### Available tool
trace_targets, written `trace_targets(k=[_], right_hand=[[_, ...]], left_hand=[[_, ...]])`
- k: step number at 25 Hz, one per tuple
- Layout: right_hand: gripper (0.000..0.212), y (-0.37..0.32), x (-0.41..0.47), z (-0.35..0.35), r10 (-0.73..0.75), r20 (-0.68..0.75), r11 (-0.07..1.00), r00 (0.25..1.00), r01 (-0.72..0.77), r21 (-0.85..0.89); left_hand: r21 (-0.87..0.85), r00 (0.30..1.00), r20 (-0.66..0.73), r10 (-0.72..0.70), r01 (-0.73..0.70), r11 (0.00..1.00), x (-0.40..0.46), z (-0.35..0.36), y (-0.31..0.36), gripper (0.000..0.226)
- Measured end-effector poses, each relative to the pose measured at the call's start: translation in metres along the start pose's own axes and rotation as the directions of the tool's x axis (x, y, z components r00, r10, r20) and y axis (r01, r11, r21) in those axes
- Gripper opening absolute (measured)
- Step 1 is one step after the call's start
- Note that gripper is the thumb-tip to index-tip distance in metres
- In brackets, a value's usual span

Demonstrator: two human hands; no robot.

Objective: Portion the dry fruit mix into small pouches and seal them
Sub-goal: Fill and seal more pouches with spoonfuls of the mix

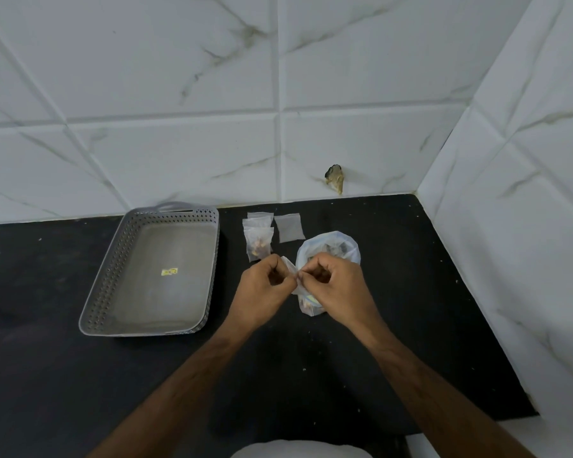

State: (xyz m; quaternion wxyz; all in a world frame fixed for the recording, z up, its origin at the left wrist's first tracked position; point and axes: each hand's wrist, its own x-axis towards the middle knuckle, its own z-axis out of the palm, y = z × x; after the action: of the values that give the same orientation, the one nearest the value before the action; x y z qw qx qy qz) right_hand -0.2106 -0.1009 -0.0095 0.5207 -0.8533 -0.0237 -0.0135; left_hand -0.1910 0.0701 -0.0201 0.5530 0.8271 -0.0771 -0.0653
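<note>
A small clear pouch (306, 304) hangs between my two hands above the black counter, its lower part showing dry fruit. My left hand (262, 289) pinches its top edge from the left, and my right hand (336, 285) pinches it from the right. Just behind my right hand sits the open plastic bag of dry fruit mix (328, 247). Filled small pouches (258, 241) lie in a pile behind my left hand. An empty flat pouch (289, 228) lies next to them.
A grey perforated plastic tray (153, 272) stands on the counter (80, 375) to the left, with only a small yellow sticker inside. White marble-tiled walls close the back and right side. A chipped spot marks the back wall.
</note>
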Motion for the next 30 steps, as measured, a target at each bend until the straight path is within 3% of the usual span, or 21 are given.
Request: trace_targets(k=[5, 10, 13, 16, 20, 23, 25, 27, 29, 30], right_hand=[[0.008, 0.009, 0.007, -0.004, -0.177, -0.14, 0.94, 0.974, 0.125, -0.317], [0.012, 0.008, 0.004, -0.004, -0.306, -0.106, 0.859, 0.946, 0.227, -0.459], [0.003, 0.009, 0.004, -0.001, -0.455, -0.039, 0.738, 0.89, 0.353, -0.576], [0.022, 0.024, 0.012, 0.004, -0.448, -0.08, 0.743, 0.89, 0.321, -0.587], [0.029, 0.02, 0.011, 0.001, -0.386, -0.048, 0.665, 0.921, 0.242, -0.707], [0.02, 0.013, 0.01, 0.001, -0.305, -0.052, 0.812, 0.951, 0.231, -0.536], [0.022, 0.011, 0.012, -0.001, -0.119, -0.025, 0.945, 0.993, 0.105, -0.311], [0.021, 0.007, 0.014, -0.006, 0.029, 0.033, 0.992, 0.999, -0.025, -0.127], [0.02, 0.002, 0.014, -0.007, 0.084, 0.091, 0.996, 0.992, -0.083, -0.017], [0.02, 0.0, 0.015, -0.007, 0.099, 0.117, 0.994, 0.988, -0.104, 0.037]], left_hand=[[0.081, 0.991, -0.034, -0.126, 0.128, 0.988, -0.002, 0.0, 0.0, 0.02], [0.017, 0.985, 0.02, -0.169, 0.169, 0.986, -0.002, 0.0, 0.003, 0.018], [-0.067, 0.98, 0.035, -0.198, 0.2, 0.977, 0.001, 0.001, 0.002, 0.014], [-0.084, 0.981, 0.051, -0.188, 0.192, 0.978, -0.002, 0.003, 0.001, 0.01], [0.069, 0.998, 0.053, -0.025, 0.021, 0.997, -0.01, 0.01, 0.003, 0.016], [0.168, 0.986, 0.001, 0.164, -0.162, 0.972, -0.005, 0.005, -0.005, 0.012], [0.402, 0.952, -0.035, 0.304, -0.265, 0.877, -0.003, -0.001, -0.013, 0.041], [0.599, 0.929, -0.007, 0.371, -0.293, 0.745, -0.001, -0.003, -0.02, 0.079], [0.644, 0.929, 0.061, 0.365, -0.315, 0.697, 0.005, 0.0, -0.022, 0.098], [0.631, 0.933, 0.086, 0.35, -0.323, 0.706, 0.009, 0.001, -0.022, 0.096]])
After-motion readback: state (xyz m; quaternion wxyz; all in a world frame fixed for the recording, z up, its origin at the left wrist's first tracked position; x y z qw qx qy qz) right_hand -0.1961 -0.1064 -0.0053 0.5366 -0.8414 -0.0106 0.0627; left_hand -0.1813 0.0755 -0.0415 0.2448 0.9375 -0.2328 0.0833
